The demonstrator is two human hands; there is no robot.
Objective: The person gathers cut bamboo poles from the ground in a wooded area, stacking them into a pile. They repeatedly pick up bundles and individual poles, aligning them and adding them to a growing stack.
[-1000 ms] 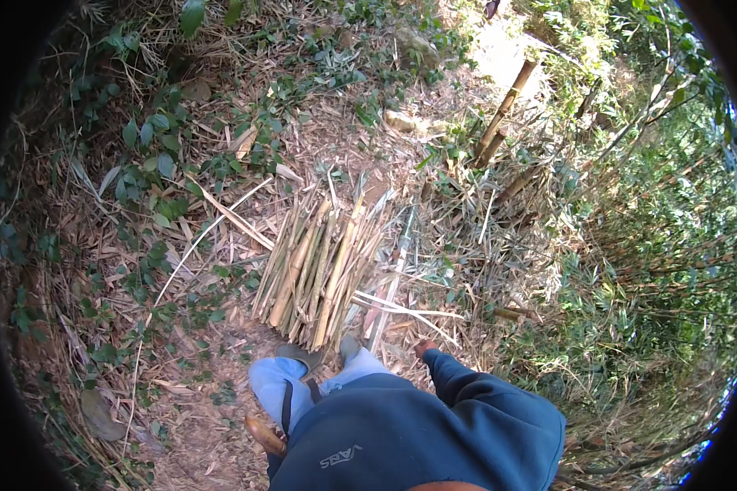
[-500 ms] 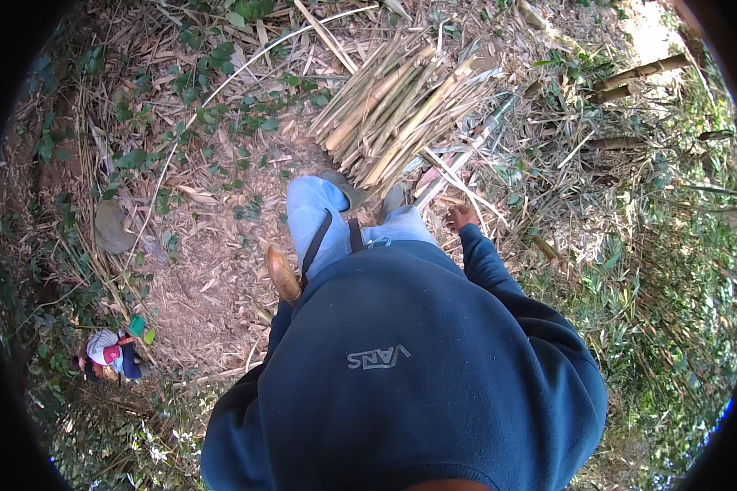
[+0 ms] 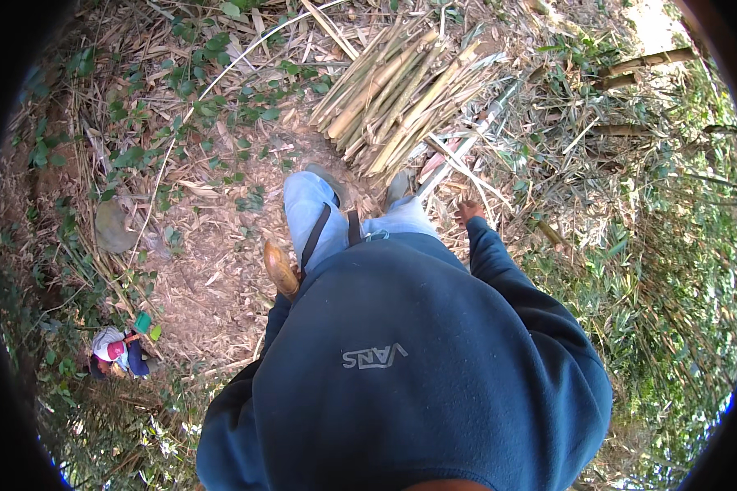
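My right hand [image 3: 469, 213] hangs beside my right thigh, fingers loosely apart with nothing in them. Below it lie split strips and dry litter on the ground. Of my left arm only the dark sleeve [image 3: 277, 315] shows at my hip; the hand itself is hidden. Next to that sleeve a smooth, rounded brown wooden piece [image 3: 280, 268] sticks out at my waist, perhaps a tool handle; its other end is out of sight. Just ahead of my shoes [image 3: 398, 186] rests a pile of cut bamboo-like stalks [image 3: 393, 98], laid roughly side by side.
Cut stalk ends [image 3: 651, 61] jut in at the far right. A long thin pale cane [image 3: 168, 155] curves across the left ground, near a rounded grey stone [image 3: 115, 227]. Another person [image 3: 119, 352] is at the lower left with a green object [image 3: 142, 322]. Leafy growth borders the right.
My right hand has shifted slightly right and up in the view. The stalk pile and surrounding ground sit a little differently as my body moves. The other person appears slightly farther right.
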